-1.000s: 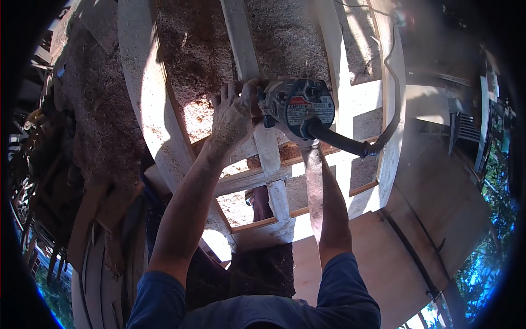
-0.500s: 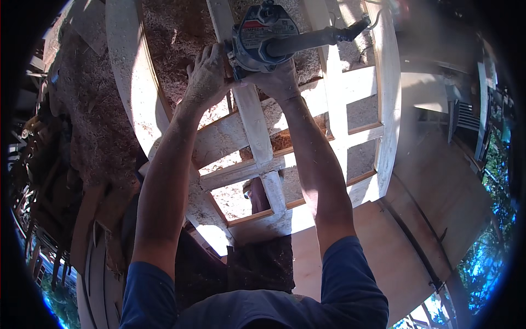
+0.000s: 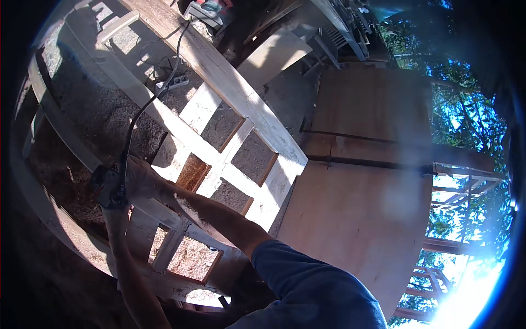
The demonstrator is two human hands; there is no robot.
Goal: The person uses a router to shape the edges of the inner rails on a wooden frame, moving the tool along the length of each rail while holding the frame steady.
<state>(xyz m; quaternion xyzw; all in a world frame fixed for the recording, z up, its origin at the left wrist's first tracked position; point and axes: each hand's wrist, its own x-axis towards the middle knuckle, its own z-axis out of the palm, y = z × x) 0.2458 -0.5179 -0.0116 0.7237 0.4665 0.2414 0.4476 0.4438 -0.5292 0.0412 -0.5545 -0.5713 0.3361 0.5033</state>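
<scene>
A dark corded power tool (image 3: 105,186) rests on a pale wooden slat of a gridded frame (image 3: 241,98) at the left. My left hand (image 3: 116,215) grips its near side, fingers largely hidden beneath it. My right hand (image 3: 141,178) holds the far side. The black cable (image 3: 149,104) rises from the tool across the frame. Dust and shavings cover the wood and the ground showing through its openings.
A power strip (image 3: 171,84) lies beyond the slats. A red-and-grey machine (image 3: 203,13) sits at the top. Large plywood sheets (image 3: 356,230) lie to the right, with stacked timber (image 3: 345,33) behind and trees and a bright opening at the right edge.
The view has swung sharply rightward, so the frame, tool and my arms now appear at the left. My hands stay on the tool, and more plywood and background show.
</scene>
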